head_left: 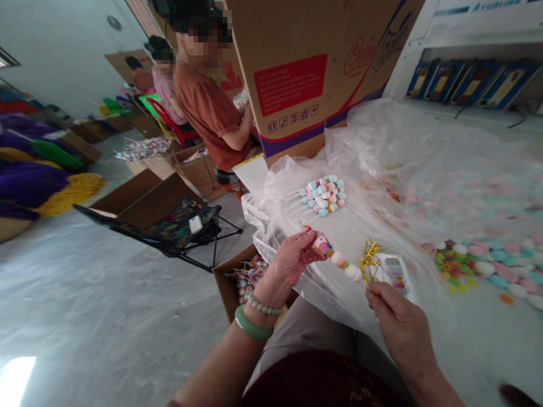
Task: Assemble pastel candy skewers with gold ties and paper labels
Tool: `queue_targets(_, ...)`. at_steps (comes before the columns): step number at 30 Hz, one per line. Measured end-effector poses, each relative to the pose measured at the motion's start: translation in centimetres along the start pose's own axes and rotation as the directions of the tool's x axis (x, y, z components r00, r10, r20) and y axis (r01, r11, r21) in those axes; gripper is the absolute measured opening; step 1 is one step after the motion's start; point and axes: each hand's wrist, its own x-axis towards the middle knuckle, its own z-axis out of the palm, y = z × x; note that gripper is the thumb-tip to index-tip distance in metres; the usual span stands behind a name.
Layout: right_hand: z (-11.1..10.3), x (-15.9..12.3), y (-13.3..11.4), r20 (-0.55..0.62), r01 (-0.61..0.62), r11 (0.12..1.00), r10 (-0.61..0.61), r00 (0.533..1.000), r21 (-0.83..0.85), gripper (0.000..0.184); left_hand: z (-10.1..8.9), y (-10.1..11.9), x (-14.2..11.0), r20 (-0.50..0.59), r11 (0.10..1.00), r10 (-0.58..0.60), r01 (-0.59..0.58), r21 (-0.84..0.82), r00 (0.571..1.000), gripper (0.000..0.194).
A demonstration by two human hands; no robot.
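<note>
A marshmallow skewer (339, 260) in pink, white and pale colours, with flat coloured pieces between, slants across my lap at the table edge. My left hand (292, 257), wearing a beaded bracelet and a green bangle, pinches its upper end, where a colourful printed piece (323, 245) shows. At the lower end, the fingers of my right hand (401, 319) are closed around the stick, which they mostly hide. Gold twist ties (370, 257) lie just beyond the right fingertips, beside a pile of small printed bags (395, 272). Finished-looking marshmallow skewers (324, 195) are stacked farther back.
Loose marshmallows (504, 265) and gummy rings (453, 265) spread at right, partly under clear plastic sheeting (382, 141). A box of skewers (227, 288) stands below my left arm. A folding chair (190, 226), a tall carton (292, 68) and co-workers (207, 107) are beyond.
</note>
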Motion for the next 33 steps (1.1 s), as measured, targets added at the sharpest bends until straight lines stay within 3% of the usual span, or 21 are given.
queue_targets(2, -0.2, 0.2, -0.1, 0.141, -0.166, 0.977, 0.147, 0.979, 0.131, 0.02, 0.0, -0.1, -0.1, 0.024, 0.999, -0.02, 0.019, 0.032, 1.0, 0.024)
queue_targets(6, 0.2, 0.3, -1.0, 0.331, -0.397, 0.84, 0.28, 0.901, 0.37, 0.022, 0.2, -0.6, -0.3, 0.004, 1.0, -0.012, 0.012, 0.025, 1.0, 0.028)
queue_targets(7, 0.4, 0.3, -1.3, 0.382, -0.471, 0.767, 0.316, 0.868, 0.436, 0.023, 0.3, -0.9, -0.3, 0.011, 1.0, -0.008, 0.008, 0.007, 1.0, 0.029)
queue_targets(9, 0.9, 0.2, -1.9, 0.521, -0.623, 0.541, 0.352, 0.778, 0.565, 0.022, 0.5, -1.4, -0.4, 0.024, 0.999, -0.007, 0.008, -0.041, 1.0, 0.03)
queue_targets(13, 2.0, -0.1, -2.3, 0.792, -0.801, -0.002, 0.151, 0.591, 0.598, 0.02, 0.7, -2.3, -0.2, -0.021, 0.98, -0.078, 0.073, -0.186, 0.997, 0.025)
queue_targets(15, 2.4, -0.4, -2.2, 0.833, -0.821, -0.144, 0.071, 0.548, 0.553, 0.019, 0.7, -2.6, 0.0, -0.045, 0.957, -0.117, 0.1, -0.274, 0.992, 0.022)
queue_targets(17, 2.6, -0.5, -2.1, 0.836, -0.816, -0.19, 0.059, 0.546, 0.546, 0.018, 0.6, -2.7, 0.0, -0.055, 0.944, -0.133, 0.11, -0.312, 0.99, 0.019)
queue_targets(20, 2.6, -0.5, -2.0, 0.807, -0.799, -0.12, 0.109, 0.58, 0.59, 0.019, 0.6, -2.8, -0.1, -0.058, 0.96, -0.106, 0.087, -0.267, 0.993, 0.02)
queue_targets(22, 2.6, -0.4, -1.9, 0.754, -0.774, 0.036, 0.205, 0.625, 0.632, 0.019, 0.7, -2.9, -0.3, -0.069, 0.977, -0.069, 0.053, -0.208, 0.995, 0.022)
queue_targets(23, 2.6, -0.3, -1.7, 0.696, -0.745, 0.172, 0.272, 0.665, 0.645, 0.019, 0.8, -3.0, -0.4, -0.077, 0.984, -0.055, 0.041, -0.175, 0.996, 0.023)
queue_targets(25, 2.8, -0.4, -1.4, 0.488, -0.605, 0.558, 0.363, 0.794, 0.568, 0.019, 1.0, -3.1, -0.4, -0.091, 0.993, -0.044, 0.033, -0.109, 0.995, 0.026)
queue_targets(27, 3.1, -0.5, -0.9, 0.236, -0.331, 0.901, 0.27, 0.934, 0.281, 0.019, 1.1, -3.1, -0.5, -0.114, 0.997, -0.05, 0.043, -0.062, 0.992, 0.029)
queue_targets(28, 3.3, -0.7, -0.7, 0.143, -0.18, 0.979, 0.165, 0.976, 0.097, 0.02, 1.1, -3.1, -0.5, -0.128, 0.998, -0.052, 0.046, -0.049, 0.99, 0.029)
queue_targets(30, 3.5, -1.0, -0.2, 0.033, 0.053, 0.973, -0.047, 0.998, -0.224, 0.023, 1.0, -3.1, -0.5, -0.148, 0.998, -0.053, 0.05, -0.027, 0.988, 0.031)
queue_targets(33, 3.5, -1.2, 0.4, -0.063, 0.218, 0.831, -0.289, 0.955, -0.512, 0.026, 0.7, -3.2, -0.5, -0.136, 0.998, -0.062, 0.066, 0.024, 0.989, 0.034)
